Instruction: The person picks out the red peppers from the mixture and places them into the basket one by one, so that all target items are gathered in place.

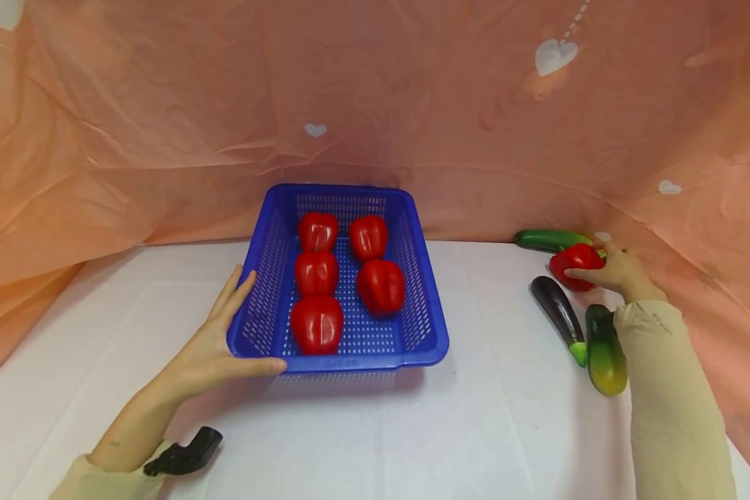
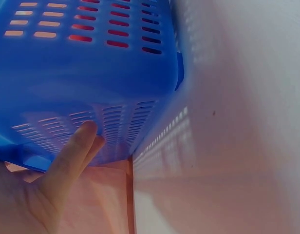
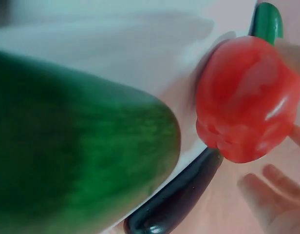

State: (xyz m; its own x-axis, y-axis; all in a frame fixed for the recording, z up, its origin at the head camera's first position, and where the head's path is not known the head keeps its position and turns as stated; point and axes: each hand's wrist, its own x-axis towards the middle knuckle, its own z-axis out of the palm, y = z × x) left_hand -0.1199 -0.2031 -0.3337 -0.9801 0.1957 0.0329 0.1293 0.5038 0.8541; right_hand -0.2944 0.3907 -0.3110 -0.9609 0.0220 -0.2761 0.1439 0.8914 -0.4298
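Note:
In the head view my left hand (image 1: 209,347) is at the near left corner of a blue plastic basket (image 1: 350,362). Its thumb lies along the front rim, and its straight fingers touch the left side, as the left wrist view also shows. Several red bell peppers (image 1: 317,324) lie in the basket in two columns. Far to the right, my right hand (image 1: 628,274) holds another red bell pepper (image 3: 247,97) between thumb and finger, low over the table. Other fingers of that hand are spread clear of the pepper in the right wrist view.
Around the right hand lie a green cucumber (image 1: 546,239), a dark eggplant (image 1: 557,309) and a green-yellow vegetable (image 1: 605,351) beside the forearm. An orange cloth (image 1: 412,90) with white hearts hangs behind the white table (image 1: 475,423). A black strap piece (image 1: 187,453) sits on the left wrist.

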